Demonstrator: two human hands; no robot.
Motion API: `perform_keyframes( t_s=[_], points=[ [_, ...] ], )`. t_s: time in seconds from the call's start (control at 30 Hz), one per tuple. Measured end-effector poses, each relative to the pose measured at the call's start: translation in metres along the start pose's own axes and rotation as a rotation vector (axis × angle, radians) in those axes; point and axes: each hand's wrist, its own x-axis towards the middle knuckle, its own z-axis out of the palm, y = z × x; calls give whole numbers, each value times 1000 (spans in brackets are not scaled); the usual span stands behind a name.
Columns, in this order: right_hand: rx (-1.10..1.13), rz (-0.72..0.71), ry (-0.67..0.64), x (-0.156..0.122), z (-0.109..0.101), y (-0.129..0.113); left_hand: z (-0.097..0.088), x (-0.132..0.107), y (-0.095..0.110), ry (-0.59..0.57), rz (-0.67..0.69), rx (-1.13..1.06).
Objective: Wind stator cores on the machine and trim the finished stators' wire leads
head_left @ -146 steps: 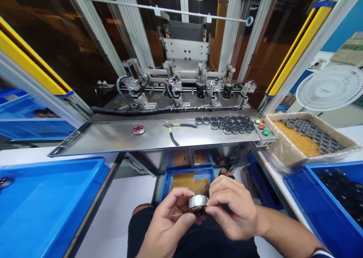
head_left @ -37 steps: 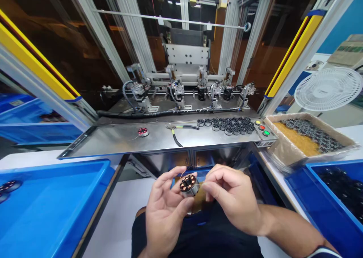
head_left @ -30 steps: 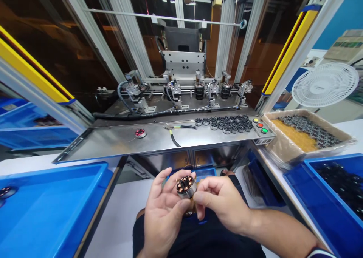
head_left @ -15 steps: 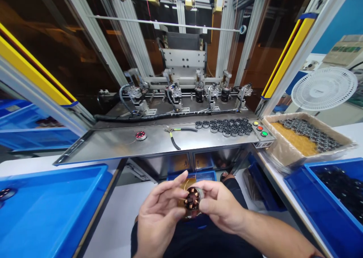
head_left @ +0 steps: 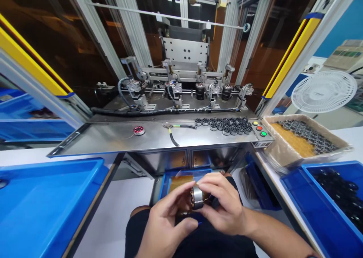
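Note:
A wound motor stator [head_left: 197, 197], with a silver metal ring and copper coils, is held on its side above my lap. My right hand [head_left: 224, 203] grips it from the right, fingers over the top and thumb below. My left hand [head_left: 172, 214] curves around its left side, with the thumb spread away from the fingers; the fingertips come close to the upper edge, and whether they touch it I cannot tell. A fine wire [head_left: 208, 198] shows by the right fingers.
On the steel ledge lie a red-wound stator [head_left: 139, 130], wire cutters [head_left: 172, 132] and several bare stators [head_left: 231, 125], left of coloured buttons [head_left: 259, 128]. The winding machine [head_left: 185, 88] stands behind. Blue trays [head_left: 53, 201] and a lined carton [head_left: 278, 152] flank me.
The stator has turned, so its silver side faces me instead of its coil face. My left thumb has moved away from it. The view has shifted slightly.

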Motion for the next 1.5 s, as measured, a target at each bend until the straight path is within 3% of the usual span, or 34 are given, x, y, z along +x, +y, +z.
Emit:
perform_keyframes(
  t_s=[0.13,0.3,0.57,0.67,0.77,0.87,0.97,1.13,1.23,1.3,1.4,1.5],
  points=[
    [15,-27,-46,1,-1,-2,5,-4,7,-4,20,11],
    [156,56,-73,5,-11,-4,2,-3,2,64,40,48],
    [303,400,5,0,-5,-11,7,-1,7,16,84,-12],
    [348,543,-2,-4,-10,-5,7,-2,5,84,188,104],
    [339,683,31,-2,-27,5,2,-3,6,172,411,404],
    [248,555,-16,11,-42,5,0,-1,11,181,626,716],
    [155,410,-269,29,-40,-7,4,2,19,125,723,813],
    [101,360,-477,47,-27,-15,0,-1,27,86,688,714],
    [165,243,-593,53,-38,-2,-11,-8,31,-29,598,632],
    [168,238,-671,58,-49,8,-18,-11,33,-70,547,587],
    [3,233,-587,64,-59,9,-21,-12,32,9,538,582],
    [-166,71,-465,64,-50,-10,-18,-12,28,123,588,672]
  ],
)
